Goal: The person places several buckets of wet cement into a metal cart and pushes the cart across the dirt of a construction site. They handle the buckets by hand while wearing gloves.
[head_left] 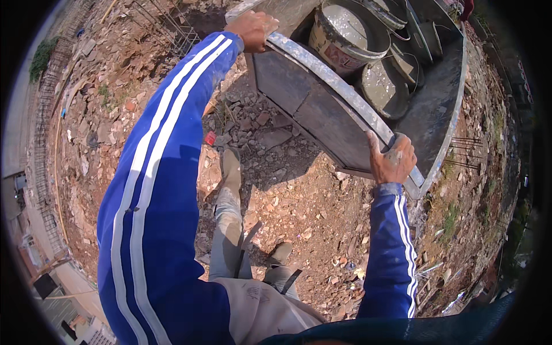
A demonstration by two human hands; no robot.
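A large grey metal box (313, 118), open at the top, stands in front of me; any wheels or legs are hidden. Near the corner at its left end, my left hand (252, 31) is closed round the rim. My right hand (394, 158) grips the same near rim (330, 77) close to the right corner, thumb on the inner side. Inside the box sits an upright bucket (333, 49) with wet grey mortar in it. Beside it lies a tilted bucket (385, 89), also with grey mix. Several more mortar-smeared buckets crowd behind them.
Broken brick and stone rubble (305, 207) covers the uneven ground. Rebar cages (172, 29) lie at the far left, and bare rods (466, 152) stick out right of the box. My boots (231, 167) stand on the rubble. Something red (467, 8) is at the far right corner.
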